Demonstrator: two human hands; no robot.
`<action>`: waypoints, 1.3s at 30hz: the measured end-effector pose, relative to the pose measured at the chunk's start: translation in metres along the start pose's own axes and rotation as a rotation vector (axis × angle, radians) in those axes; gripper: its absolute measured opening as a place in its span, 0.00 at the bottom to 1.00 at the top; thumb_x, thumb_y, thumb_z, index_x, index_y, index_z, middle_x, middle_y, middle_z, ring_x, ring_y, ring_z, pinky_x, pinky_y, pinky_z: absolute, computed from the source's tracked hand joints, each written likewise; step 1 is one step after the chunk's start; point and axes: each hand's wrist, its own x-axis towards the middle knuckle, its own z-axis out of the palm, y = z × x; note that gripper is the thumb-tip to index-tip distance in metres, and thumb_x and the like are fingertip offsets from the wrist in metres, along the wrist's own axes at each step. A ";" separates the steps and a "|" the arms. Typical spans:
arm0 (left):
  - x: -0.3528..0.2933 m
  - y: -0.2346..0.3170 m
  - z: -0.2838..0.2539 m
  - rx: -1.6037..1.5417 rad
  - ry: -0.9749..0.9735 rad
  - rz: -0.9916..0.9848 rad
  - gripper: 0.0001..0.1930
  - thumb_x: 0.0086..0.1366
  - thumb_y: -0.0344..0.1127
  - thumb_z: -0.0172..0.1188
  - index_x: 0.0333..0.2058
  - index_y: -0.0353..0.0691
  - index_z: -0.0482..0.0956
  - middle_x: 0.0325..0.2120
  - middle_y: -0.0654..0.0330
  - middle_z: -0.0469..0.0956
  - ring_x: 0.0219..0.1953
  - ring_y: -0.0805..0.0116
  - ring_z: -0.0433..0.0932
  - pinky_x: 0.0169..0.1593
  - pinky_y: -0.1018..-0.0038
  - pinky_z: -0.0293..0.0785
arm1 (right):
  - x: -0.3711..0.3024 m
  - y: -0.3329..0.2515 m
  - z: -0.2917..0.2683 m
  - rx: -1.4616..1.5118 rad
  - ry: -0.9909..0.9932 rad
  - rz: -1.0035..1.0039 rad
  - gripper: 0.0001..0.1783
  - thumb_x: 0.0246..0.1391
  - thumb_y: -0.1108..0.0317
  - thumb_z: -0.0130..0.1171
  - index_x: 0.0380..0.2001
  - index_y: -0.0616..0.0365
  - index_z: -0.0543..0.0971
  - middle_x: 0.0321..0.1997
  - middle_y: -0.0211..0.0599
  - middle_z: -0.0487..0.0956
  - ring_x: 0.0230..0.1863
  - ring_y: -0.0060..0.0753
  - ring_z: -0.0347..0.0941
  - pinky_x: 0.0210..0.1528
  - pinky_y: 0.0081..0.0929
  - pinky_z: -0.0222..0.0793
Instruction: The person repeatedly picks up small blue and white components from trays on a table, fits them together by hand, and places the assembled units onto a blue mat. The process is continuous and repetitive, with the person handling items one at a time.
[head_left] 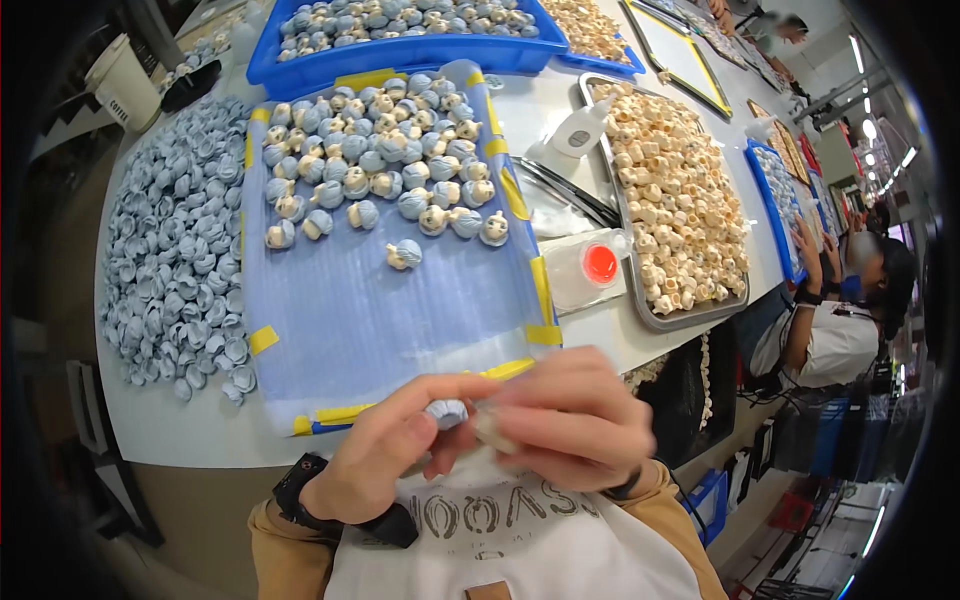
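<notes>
My left hand (375, 450) pinches a small light-blue doll hair piece (447, 413) between thumb and fingers, just past the near edge of the work mat. Close beside it, my right hand (580, 415) is closed on a small cream-coloured piece (492, 432), blurred by motion and partly covered by the fingers. In front of both hands lies a blue mat (390, 320) edged with yellow tape. On its far half sit many small doll heads (356, 180) with blue hair and cream faces. One doll head (404, 254) lies nearer than the others.
Loose blue hair pieces (180, 260) are heaped at left. A metal tray (660, 322) of cream head pieces stands at right, near tweezers (570, 190), a white bottle (580, 130) and a red-topped jar (600, 264). Behind is a blue bin (420, 62). A co-worker (830, 330) sits at right.
</notes>
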 end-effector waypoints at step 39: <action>-0.001 -0.011 -0.009 -0.071 0.072 0.381 0.19 0.59 0.23 0.57 0.49 0.26 0.66 0.44 0.51 0.71 0.42 0.64 0.75 0.47 0.72 0.74 | 0.000 0.046 -0.072 -0.538 0.014 0.356 0.13 0.34 0.78 0.67 0.28 0.60 0.77 0.30 0.38 0.77 0.32 0.36 0.72 0.34 0.27 0.66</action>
